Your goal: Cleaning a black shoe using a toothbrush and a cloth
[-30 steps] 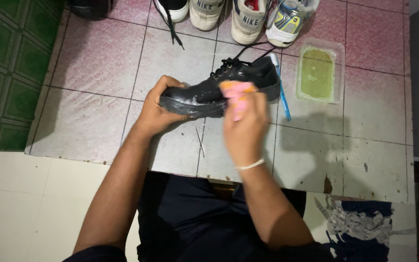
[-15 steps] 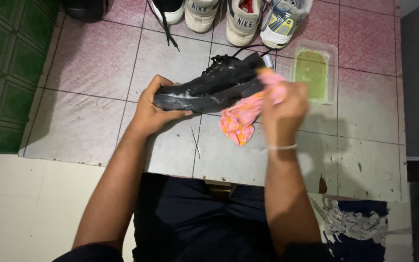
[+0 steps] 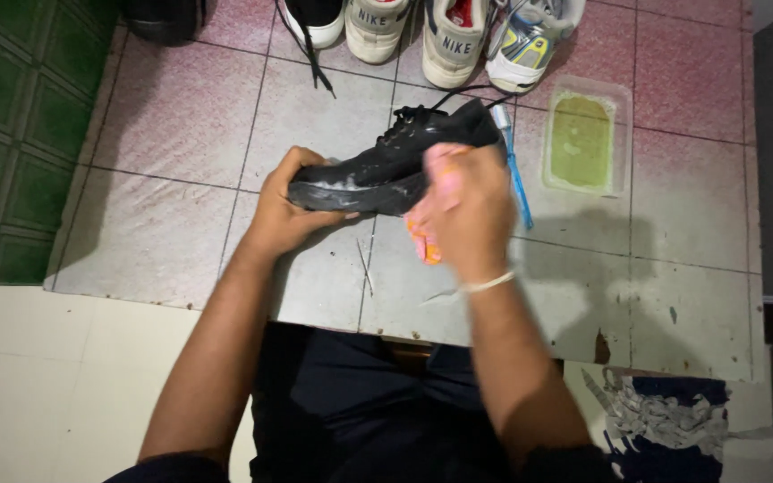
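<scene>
A black lace-up shoe point(image 3: 404, 154) is held on its side above the tiled floor, its toe streaked with white foam. My left hand point(image 3: 290, 207) grips the toe end from below. My right hand point(image 3: 463, 207) is closed on a pink and orange cloth point(image 3: 424, 246), pressed against the middle of the shoe's side. Most of the cloth is hidden under my fingers. A thin white band circles my right wrist.
Several sneakers point(image 3: 454, 34) stand in a row at the top. A clear tray of green liquid point(image 3: 585, 136) lies to the right, a blue-handled brush point(image 3: 517, 174) beside it. Green tiles point(image 3: 11, 134) lie left. A blue and white rag point(image 3: 673, 420) sits lower right.
My right hand has moved with the cloth from the shoe's heel end back left onto the middle of its side. The shoe has shifted only slightly in my left hand.
</scene>
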